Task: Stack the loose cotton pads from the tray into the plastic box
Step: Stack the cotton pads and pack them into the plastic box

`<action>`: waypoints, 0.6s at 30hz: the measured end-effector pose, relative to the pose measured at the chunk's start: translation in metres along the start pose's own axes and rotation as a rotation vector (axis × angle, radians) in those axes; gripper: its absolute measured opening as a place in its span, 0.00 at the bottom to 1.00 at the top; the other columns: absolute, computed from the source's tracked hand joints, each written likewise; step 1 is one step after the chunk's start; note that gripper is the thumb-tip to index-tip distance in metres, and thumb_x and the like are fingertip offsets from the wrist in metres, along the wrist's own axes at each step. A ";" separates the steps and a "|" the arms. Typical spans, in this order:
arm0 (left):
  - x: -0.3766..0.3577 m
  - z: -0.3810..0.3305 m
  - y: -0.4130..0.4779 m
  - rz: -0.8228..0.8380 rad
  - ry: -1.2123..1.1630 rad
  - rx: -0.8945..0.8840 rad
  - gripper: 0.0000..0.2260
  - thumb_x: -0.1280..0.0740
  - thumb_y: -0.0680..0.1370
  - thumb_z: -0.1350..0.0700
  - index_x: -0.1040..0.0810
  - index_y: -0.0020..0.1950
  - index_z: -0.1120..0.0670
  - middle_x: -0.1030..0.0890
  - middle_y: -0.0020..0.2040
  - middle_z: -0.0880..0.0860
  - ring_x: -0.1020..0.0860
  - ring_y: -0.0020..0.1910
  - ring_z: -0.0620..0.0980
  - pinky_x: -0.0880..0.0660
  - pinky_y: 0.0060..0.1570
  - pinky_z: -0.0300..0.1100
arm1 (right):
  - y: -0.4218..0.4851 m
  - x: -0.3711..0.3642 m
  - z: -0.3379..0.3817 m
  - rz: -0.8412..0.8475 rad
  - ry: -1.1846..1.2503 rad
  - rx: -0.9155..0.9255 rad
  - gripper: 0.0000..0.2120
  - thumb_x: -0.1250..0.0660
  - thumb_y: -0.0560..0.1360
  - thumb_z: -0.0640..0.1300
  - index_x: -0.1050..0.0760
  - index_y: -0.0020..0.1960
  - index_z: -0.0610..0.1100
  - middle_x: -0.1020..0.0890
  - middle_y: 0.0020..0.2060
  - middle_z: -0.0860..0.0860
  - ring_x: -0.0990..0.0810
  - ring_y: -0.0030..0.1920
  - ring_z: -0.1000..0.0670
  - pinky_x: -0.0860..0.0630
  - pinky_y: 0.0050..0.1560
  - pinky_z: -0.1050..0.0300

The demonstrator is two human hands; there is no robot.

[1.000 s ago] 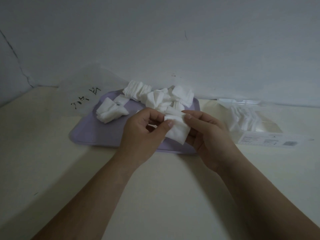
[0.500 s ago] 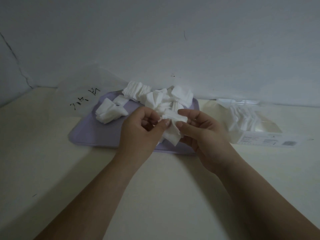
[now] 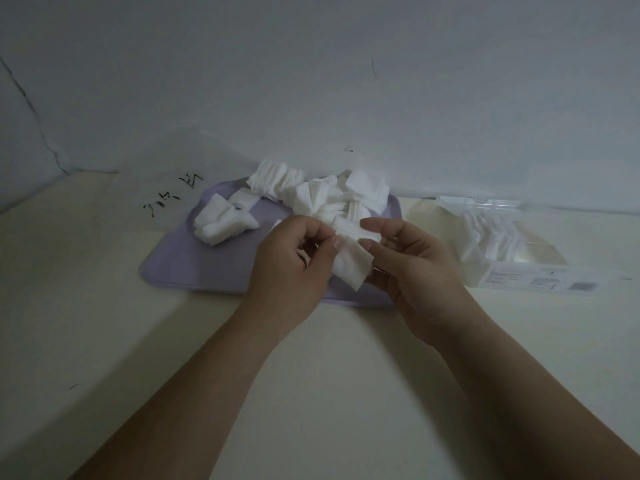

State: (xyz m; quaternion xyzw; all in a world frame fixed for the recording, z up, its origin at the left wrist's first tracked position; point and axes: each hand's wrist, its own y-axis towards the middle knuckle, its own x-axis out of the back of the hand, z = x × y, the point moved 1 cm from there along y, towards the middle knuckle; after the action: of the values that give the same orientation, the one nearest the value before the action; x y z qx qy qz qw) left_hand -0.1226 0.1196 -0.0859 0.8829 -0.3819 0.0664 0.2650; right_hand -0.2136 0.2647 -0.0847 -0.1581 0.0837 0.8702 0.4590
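The two hands have closed tighter on the small bunch of white square cotton pads, held above the near edge of the flat lilac tray. The left hand pinches one end and the right hand nips the other. A second ago the bunch sat looser and lower. Squared up, it looks ready for the clear plastic box to the right.

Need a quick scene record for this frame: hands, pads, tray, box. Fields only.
tray: purple, on table
loose pads: piled on tray's far half
pad bundle: held over tray's near edge
left hand: pinches pad bundle
right hand: holds pad bundle
plastic box: clear, right of tray
stacked pads: inside plastic box
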 end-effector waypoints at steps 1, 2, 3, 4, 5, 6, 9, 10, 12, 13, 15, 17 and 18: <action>0.000 0.001 0.000 0.003 -0.001 0.007 0.05 0.27 0.79 0.55 0.20 0.45 0.48 0.18 0.38 0.46 0.23 0.34 0.40 0.29 0.36 0.29 | 0.000 0.000 0.000 0.002 0.003 -0.003 0.11 0.31 0.78 0.30 0.18 0.57 0.40 0.17 0.47 0.37 0.18 0.50 0.40 0.18 0.57 0.40; 0.000 0.002 0.001 0.004 -0.002 0.010 0.05 0.27 0.79 0.54 0.21 0.45 0.48 0.18 0.38 0.47 0.23 0.34 0.40 0.28 0.36 0.29 | 0.000 0.000 0.001 0.007 0.002 -0.003 0.11 0.32 0.78 0.30 0.18 0.57 0.40 0.15 0.48 0.37 0.17 0.50 0.40 0.17 0.55 0.42; 0.000 0.003 0.001 0.004 -0.003 0.013 0.05 0.27 0.80 0.54 0.21 0.45 0.48 0.17 0.40 0.48 0.22 0.35 0.41 0.27 0.37 0.30 | 0.000 0.001 0.000 0.008 0.000 -0.004 0.11 0.32 0.78 0.30 0.18 0.57 0.40 0.15 0.48 0.38 0.17 0.50 0.40 0.17 0.54 0.44; 0.000 0.003 0.001 0.005 -0.006 0.017 0.05 0.28 0.80 0.54 0.21 0.45 0.47 0.17 0.41 0.48 0.22 0.36 0.41 0.27 0.38 0.31 | 0.001 0.001 0.000 0.005 0.002 -0.006 0.11 0.32 0.78 0.30 0.18 0.57 0.40 0.15 0.48 0.38 0.17 0.50 0.40 0.17 0.53 0.45; 0.000 0.004 0.002 0.005 -0.012 0.021 0.05 0.27 0.80 0.53 0.21 0.45 0.47 0.17 0.42 0.48 0.21 0.37 0.42 0.26 0.39 0.32 | 0.001 0.002 0.000 0.004 0.001 -0.009 0.11 0.32 0.78 0.30 0.18 0.57 0.40 0.15 0.48 0.39 0.17 0.50 0.40 0.16 0.51 0.46; 0.000 0.005 0.002 0.007 -0.019 0.023 0.05 0.27 0.79 0.53 0.21 0.45 0.47 0.17 0.42 0.49 0.21 0.38 0.42 0.26 0.40 0.33 | 0.001 0.002 0.000 0.005 0.003 -0.012 0.10 0.32 0.78 0.31 0.18 0.57 0.39 0.14 0.49 0.39 0.16 0.49 0.41 0.16 0.50 0.46; 0.001 0.004 0.002 -0.002 -0.041 0.034 0.04 0.27 0.79 0.53 0.20 0.45 0.48 0.17 0.41 0.48 0.21 0.37 0.42 0.26 0.39 0.32 | 0.000 0.001 0.004 0.078 0.053 -0.026 0.13 0.28 0.74 0.39 0.18 0.58 0.38 0.14 0.50 0.41 0.15 0.50 0.43 0.16 0.51 0.47; 0.001 0.004 0.002 -0.008 -0.050 0.044 0.04 0.27 0.79 0.53 0.20 0.46 0.49 0.17 0.41 0.48 0.21 0.37 0.42 0.27 0.38 0.31 | 0.000 0.001 0.005 0.107 0.062 -0.019 0.16 0.26 0.71 0.40 0.19 0.58 0.38 0.14 0.50 0.41 0.15 0.50 0.43 0.16 0.52 0.47; 0.001 0.002 0.001 -0.018 -0.063 0.056 0.03 0.26 0.78 0.54 0.19 0.47 0.50 0.17 0.40 0.47 0.21 0.36 0.40 0.27 0.37 0.30 | -0.001 0.000 0.003 0.119 0.011 0.029 0.20 0.24 0.68 0.36 0.20 0.59 0.39 0.13 0.51 0.42 0.14 0.50 0.45 0.16 0.53 0.48; 0.001 0.002 0.002 -0.013 -0.075 0.061 0.04 0.25 0.78 0.54 0.20 0.49 0.50 0.17 0.42 0.46 0.22 0.36 0.39 0.27 0.37 0.30 | -0.001 0.001 0.001 0.109 -0.028 0.059 0.19 0.25 0.70 0.32 0.20 0.60 0.39 0.13 0.51 0.40 0.14 0.51 0.45 0.17 0.55 0.48; 0.002 0.005 0.004 0.050 -0.106 0.094 0.13 0.22 0.75 0.52 0.21 0.57 0.46 0.17 0.48 0.45 0.21 0.39 0.40 0.24 0.41 0.32 | 0.000 0.002 -0.002 0.090 -0.101 0.102 0.17 0.29 0.74 0.25 0.20 0.60 0.38 0.14 0.53 0.37 0.16 0.52 0.44 0.20 0.55 0.46; 0.004 0.009 0.007 0.151 -0.097 0.133 0.19 0.21 0.71 0.47 0.20 0.60 0.42 0.17 0.51 0.44 0.19 0.43 0.44 0.21 0.43 0.37 | 0.000 0.004 -0.002 0.098 -0.174 0.142 0.16 0.32 0.77 0.25 0.20 0.61 0.38 0.14 0.54 0.37 0.16 0.52 0.45 0.21 0.53 0.53; 0.005 0.010 0.007 0.190 -0.090 0.130 0.18 0.21 0.70 0.45 0.18 0.58 0.41 0.17 0.49 0.45 0.19 0.42 0.46 0.21 0.42 0.40 | 0.001 0.005 -0.001 0.106 -0.210 0.168 0.16 0.32 0.78 0.25 0.20 0.61 0.38 0.13 0.53 0.40 0.15 0.53 0.47 0.20 0.53 0.56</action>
State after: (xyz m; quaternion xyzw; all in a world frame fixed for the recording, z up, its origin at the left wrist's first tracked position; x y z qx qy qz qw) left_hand -0.1252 0.1071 -0.0896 0.8601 -0.4704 0.0762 0.1823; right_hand -0.2165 0.2678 -0.0870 -0.0225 0.1159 0.8949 0.4303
